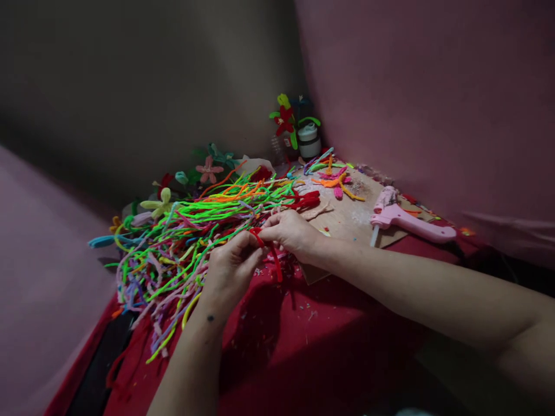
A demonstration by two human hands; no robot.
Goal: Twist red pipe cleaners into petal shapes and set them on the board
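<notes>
A red pipe cleaner (278, 268) is pinched in the fingers (245, 237) of the left hand (232, 268) and right hand (295, 232), its end hanging below them over the red-covered table (312, 329). The left forearm (191, 352) slants up; the right forearm (411, 277) reaches in from the side. A label (287, 142) behind is too small to read.

Dim View

Board (353, 222): light is pooling softly. Grey wall (151, 86): a pale streak is showing amid gloom. Red surface (325, 323): a shadow is falling below the left hand (232, 268). Lower right: darkness is swallowing detail.
</notes>
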